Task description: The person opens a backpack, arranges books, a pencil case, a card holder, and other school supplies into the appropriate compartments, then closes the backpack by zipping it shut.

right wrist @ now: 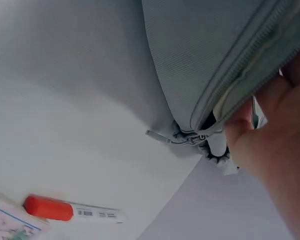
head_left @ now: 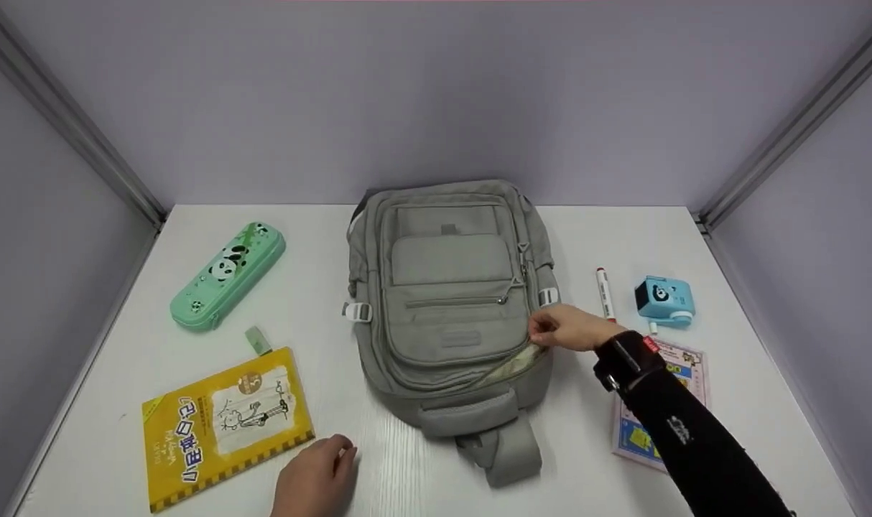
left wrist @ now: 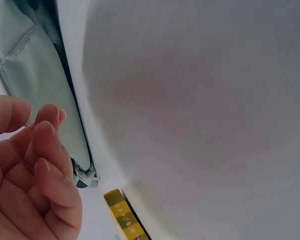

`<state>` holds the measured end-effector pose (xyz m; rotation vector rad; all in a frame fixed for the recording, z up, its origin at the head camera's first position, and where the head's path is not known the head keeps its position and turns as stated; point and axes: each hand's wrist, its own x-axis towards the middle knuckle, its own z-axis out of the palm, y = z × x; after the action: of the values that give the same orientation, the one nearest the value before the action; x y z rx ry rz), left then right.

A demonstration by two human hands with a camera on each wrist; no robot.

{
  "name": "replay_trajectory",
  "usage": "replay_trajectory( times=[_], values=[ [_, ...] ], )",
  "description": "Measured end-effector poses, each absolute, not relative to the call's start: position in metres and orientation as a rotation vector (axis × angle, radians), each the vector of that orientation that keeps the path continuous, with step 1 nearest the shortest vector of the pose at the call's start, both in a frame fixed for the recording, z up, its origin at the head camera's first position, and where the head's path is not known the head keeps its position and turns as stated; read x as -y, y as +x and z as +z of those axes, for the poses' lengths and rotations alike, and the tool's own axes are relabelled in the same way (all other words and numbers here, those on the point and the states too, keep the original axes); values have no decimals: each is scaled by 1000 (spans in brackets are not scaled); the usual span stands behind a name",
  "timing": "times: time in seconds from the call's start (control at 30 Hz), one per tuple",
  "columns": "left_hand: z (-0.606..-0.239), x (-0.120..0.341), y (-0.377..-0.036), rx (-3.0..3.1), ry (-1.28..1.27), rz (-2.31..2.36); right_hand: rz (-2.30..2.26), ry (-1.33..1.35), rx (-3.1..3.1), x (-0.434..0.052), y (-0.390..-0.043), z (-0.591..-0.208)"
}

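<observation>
A grey backpack (head_left: 450, 266) lies on its back on the white table, its top handle (head_left: 472, 413) toward me. The main zipper (right wrist: 270, 40) is undone along the near right corner, and pale yellowish material (head_left: 511, 365) shows in the gap. My right hand (head_left: 569, 327) pinches the edge of the front panel at this opening. In the right wrist view, the zipper pull (right wrist: 160, 136) hangs free at the end of the gap, away from the fingers. My left hand (head_left: 315, 474) rests on the table, fingers loosely curled and holding nothing, between the yellow book (head_left: 228, 431) and the backpack.
To the left are a green panda pencil case (head_left: 228, 276) and a small green eraser-like block (head_left: 258, 340). On the right stand a whiteboard marker (head_left: 605, 293) and a blue panda pencil sharpener (head_left: 664, 300). A pink booklet (head_left: 694, 370) lies partly under the right forearm.
</observation>
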<state>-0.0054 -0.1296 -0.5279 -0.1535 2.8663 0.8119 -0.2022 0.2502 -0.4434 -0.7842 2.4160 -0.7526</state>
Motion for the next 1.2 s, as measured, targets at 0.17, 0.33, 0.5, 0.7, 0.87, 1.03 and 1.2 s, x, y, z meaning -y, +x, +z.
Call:
replay_trajectory(
  times=[0.17,0.33,0.5,0.7,0.87,1.03,1.2],
  values=[
    [-529,134,-4,-2900,-168,805,-578,-904,-2895,-235,-195,-443],
    [-527,137,-3,-2890,-213,810,-709,-751,-3248,-225,-204,-441],
    [-526,141,-1,-2871,-250,790,-1130,-228,-3243,-221,-227,-426],
    [-521,163,-3,-2856,-444,794,-1350,176,-3096,-219,-253,-406],
    [-522,210,-7,-2790,-820,734,-1392,239,-3007,-218,-256,-403],
    [-526,260,-14,-2536,-1121,550,-1419,279,-2962,-217,-254,-406],
    [-529,280,-17,-2413,-1194,573,-1440,294,-2948,-216,-253,-407]
  ],
)
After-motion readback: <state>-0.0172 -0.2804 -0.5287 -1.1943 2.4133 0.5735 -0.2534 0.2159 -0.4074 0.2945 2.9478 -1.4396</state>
